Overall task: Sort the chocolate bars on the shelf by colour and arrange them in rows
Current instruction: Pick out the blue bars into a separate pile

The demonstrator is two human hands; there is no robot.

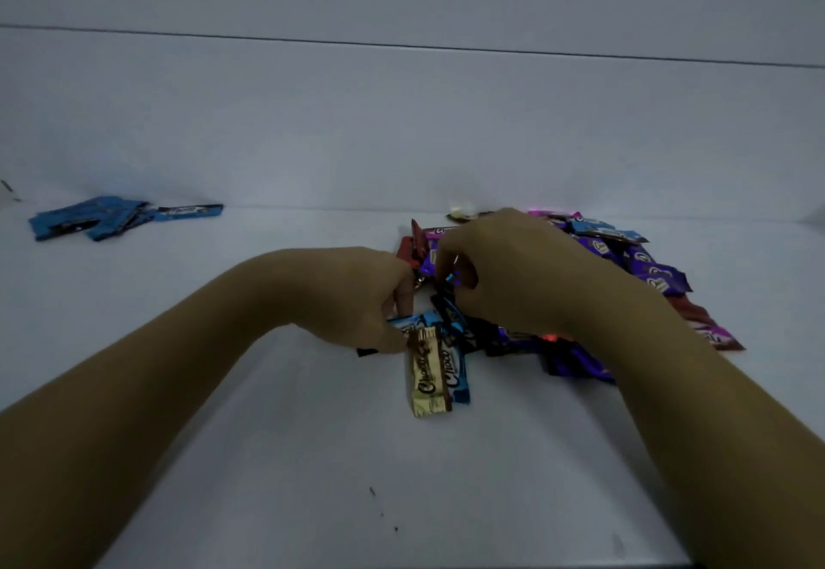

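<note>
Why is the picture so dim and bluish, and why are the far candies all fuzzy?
Head view: weak, bluish light tints the white shelf grey, with only faint shadows and no glare. In the same head view, the near cream bar is sharp enough to read "Choco", while the far blue bars look small and smeared.

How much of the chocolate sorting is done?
Only started. Done: some blue bars lie bunched at the far left, not in a row yet. In hand: the left hand pinches another blue wrapper while the right hand digs in the mixed pile. Left: purple, pink, red and cream bars there.
</note>
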